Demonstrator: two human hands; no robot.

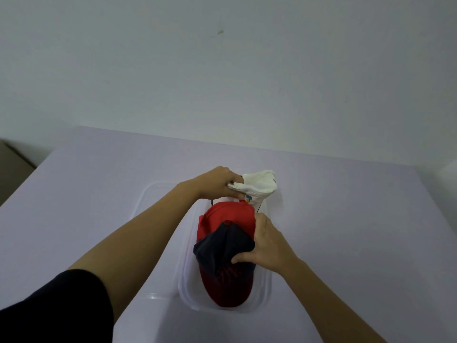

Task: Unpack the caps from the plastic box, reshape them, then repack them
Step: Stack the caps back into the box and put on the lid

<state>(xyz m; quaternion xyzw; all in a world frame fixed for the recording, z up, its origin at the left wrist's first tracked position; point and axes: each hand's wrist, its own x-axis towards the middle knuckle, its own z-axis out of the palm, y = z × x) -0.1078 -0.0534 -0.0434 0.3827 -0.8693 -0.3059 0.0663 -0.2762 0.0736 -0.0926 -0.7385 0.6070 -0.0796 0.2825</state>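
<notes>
A plain, pale grey-white painted wall [222, 70] filled the space beyond both hands. Below it, a smooth pale lilac bench [346, 219] spread out under and to either side of the arms. A brown, cardboard-like shape [12, 164] showed off its edge, far out to the left of the left hand.

On the bench, between the two forearms, sat a clear rectangular plastic box [184, 288]. A second clear plastic outline [148, 199], possibly its lid, lay under the left forearm.

Inside the box, just left of the right hand, lay a red fabric cap [227, 216]. A crumpled navy fabric cap [220, 251] sat on top of it. A red brim reached toward the person at the near end of the box; I cannot tell which cap it belonged to.

At the far end of the box, a white fabric cap [259, 184] with a small blue and yellow mark stood raised above the red fabric cap.

The left hand [217, 184] had its fingers curled around the white fabric cap's bunched edge. The right hand [267, 243] gripped the navy fabric cap, with the thumb pressed on its crown and the fingers wrapped round its right side. A black sleeve [57, 305] covered the left upper arm.
</notes>
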